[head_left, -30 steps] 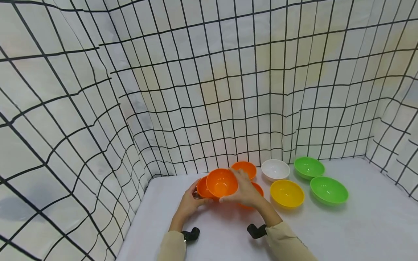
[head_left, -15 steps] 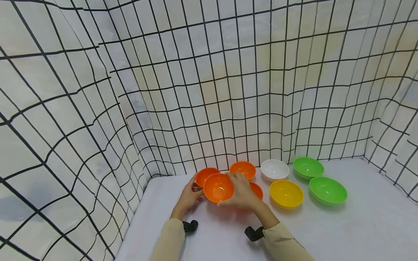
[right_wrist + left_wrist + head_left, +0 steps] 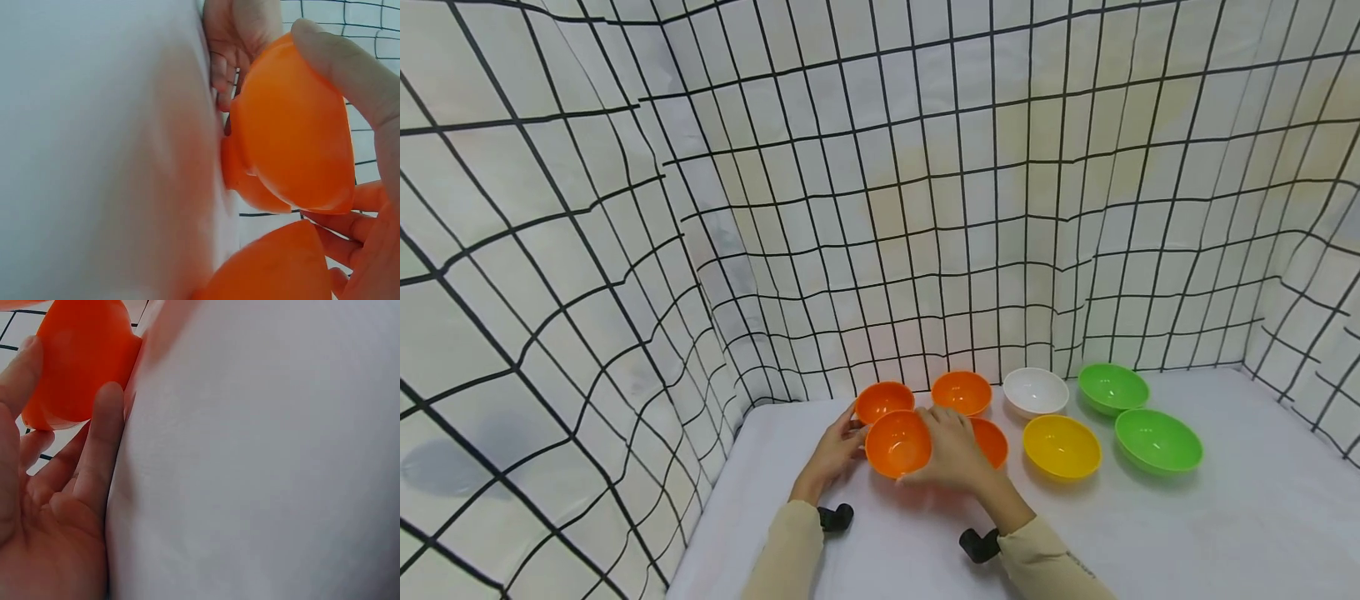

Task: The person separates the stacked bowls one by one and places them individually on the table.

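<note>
My right hand (image 3: 953,450) grips an orange bowl (image 3: 898,445) by its right side, thumb and fingers on opposite sides of the rim. In the right wrist view this bowl (image 3: 294,125) is close to the white cloth; whether its foot touches is unclear. My left hand (image 3: 835,450) lies at the left of another orange bowl (image 3: 884,402), which stands at the back left. Up close in the left wrist view, loosely extended fingers (image 3: 103,437) rest against that bowl's side (image 3: 81,362) without curling round it.
Right of my hands stand two more orange bowls, one behind (image 3: 962,393) and one partly hidden by my right hand (image 3: 991,442). Beyond them are a white bowl (image 3: 1035,392), a yellow bowl (image 3: 1062,447) and two green bowls (image 3: 1158,442). A black-gridded white wall (image 3: 880,250) rises behind.
The left orange bowl has shifted back and slightly right, and now sits behind the gripped one. My right hand has brought its bowl nearer, down and slightly left.
</note>
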Demonstrator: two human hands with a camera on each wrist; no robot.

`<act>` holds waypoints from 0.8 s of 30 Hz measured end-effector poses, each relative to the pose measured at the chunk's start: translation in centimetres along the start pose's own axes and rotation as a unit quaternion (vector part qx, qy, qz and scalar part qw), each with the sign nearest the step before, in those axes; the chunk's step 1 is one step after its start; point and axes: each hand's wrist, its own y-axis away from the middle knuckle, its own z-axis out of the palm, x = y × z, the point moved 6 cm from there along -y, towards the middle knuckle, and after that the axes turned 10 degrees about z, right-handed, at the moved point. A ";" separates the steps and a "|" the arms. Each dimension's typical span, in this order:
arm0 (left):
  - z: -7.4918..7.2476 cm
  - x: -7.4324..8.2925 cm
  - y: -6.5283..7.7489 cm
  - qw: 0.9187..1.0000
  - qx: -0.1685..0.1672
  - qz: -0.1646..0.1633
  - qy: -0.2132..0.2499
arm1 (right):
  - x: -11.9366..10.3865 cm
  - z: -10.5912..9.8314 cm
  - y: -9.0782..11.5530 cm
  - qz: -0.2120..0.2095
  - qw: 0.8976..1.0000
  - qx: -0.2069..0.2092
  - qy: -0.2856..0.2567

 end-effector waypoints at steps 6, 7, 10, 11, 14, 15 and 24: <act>0.0 -0.1 -0.1 1.000 -0.007 -0.011 0.011 | -0.3 0.9 0.2 -0.009 0.999 0.005 0.050; 0.0 -0.2 -0.1 1.000 -0.005 -0.014 0.010 | -0.4 1.1 0.2 -0.012 0.998 0.005 0.056; -0.1 -0.3 -0.2 1.000 -0.001 -0.023 0.005 | -0.7 1.5 0.3 -0.017 0.998 0.006 0.066; -0.1 -0.4 -0.3 1.000 -0.001 -0.026 0.005 | -0.8 1.6 0.3 -0.019 0.997 0.008 0.071; -0.1 -0.6 -0.5 0.999 0.001 -0.034 0.005 | -1.0 1.7 0.3 -0.016 0.996 0.011 0.082; -0.1 -0.6 -0.6 0.999 0.000 -0.035 0.004 | -1.0 1.8 0.4 -0.014 0.996 0.011 0.086; 0.0 -0.7 -0.7 0.999 0.004 -0.046 -0.002 | -1.3 2.2 0.4 0.002 0.994 0.005 0.111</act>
